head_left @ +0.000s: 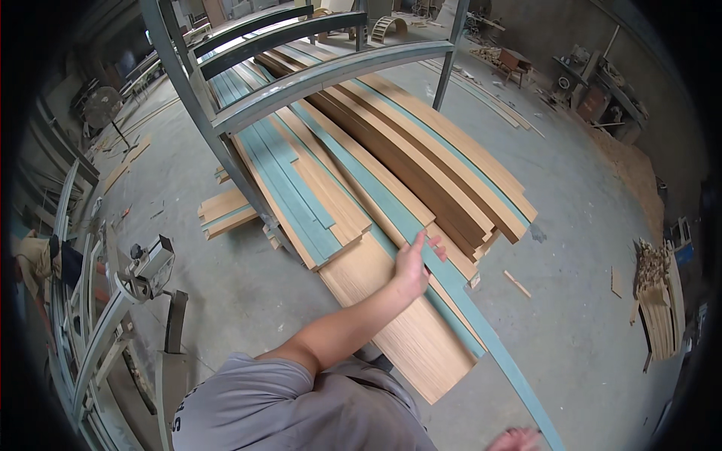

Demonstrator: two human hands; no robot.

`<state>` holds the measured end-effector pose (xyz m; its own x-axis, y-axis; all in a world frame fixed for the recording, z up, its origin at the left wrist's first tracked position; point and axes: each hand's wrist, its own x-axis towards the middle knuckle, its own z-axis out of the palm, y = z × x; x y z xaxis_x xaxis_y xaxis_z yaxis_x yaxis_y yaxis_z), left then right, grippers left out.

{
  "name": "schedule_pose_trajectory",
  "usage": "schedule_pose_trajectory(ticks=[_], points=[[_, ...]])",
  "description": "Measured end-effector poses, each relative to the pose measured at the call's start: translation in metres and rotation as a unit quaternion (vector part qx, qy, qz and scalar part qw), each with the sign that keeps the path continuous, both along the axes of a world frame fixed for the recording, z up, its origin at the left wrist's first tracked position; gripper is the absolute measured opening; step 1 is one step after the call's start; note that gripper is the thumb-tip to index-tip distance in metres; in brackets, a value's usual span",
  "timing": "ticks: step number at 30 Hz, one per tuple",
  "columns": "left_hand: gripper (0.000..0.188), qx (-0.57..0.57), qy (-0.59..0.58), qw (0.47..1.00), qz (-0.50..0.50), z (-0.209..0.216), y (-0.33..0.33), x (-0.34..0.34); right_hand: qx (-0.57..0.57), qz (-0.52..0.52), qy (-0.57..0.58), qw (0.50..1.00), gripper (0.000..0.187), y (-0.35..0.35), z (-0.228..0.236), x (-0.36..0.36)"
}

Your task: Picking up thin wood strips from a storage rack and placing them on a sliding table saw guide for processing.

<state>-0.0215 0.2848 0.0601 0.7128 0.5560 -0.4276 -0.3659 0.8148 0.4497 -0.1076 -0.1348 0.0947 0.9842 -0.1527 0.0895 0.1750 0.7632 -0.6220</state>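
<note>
A long narrow teal-faced wooden strip slants from the stack of boards down to the lower right, past the stack's near end. My left hand is closed around its edge, thumb on one side and fingers curled on the other. Beneath that hand lies a wide pale wood-grain board that juts out toward me. At the lower edge, my right hand is beside the strip's near part. Motion smears its fingers and the frame cuts it off, so its grip is hidden.
More teal and wood-faced boards lie lengthwise on a grey metal rack. Another metal frame stands at the left, near a partly visible person. Wood offcuts lie on the floor; bundled strips stand at right.
</note>
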Motion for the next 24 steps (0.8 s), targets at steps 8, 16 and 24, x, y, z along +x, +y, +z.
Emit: schedule_pose_trajectory(ticks=[8,16,24], points=[[0.051,-0.042,-0.033,0.99,-0.128,0.033,-0.085,-0.049,-0.126,0.178,-0.018,0.976,0.057,0.171,-0.037,0.012],[0.032,-0.079,-0.103,0.979,-0.159,-0.005,-0.044,-0.058,-0.212,-0.011,0.057,0.976,0.041,0.118,-0.001,0.013],[0.049,-0.051,-0.088,0.993,0.058,-0.021,0.098,-0.007,-0.177,-0.228,0.102,0.952,0.022,0.046,0.075,0.0]])
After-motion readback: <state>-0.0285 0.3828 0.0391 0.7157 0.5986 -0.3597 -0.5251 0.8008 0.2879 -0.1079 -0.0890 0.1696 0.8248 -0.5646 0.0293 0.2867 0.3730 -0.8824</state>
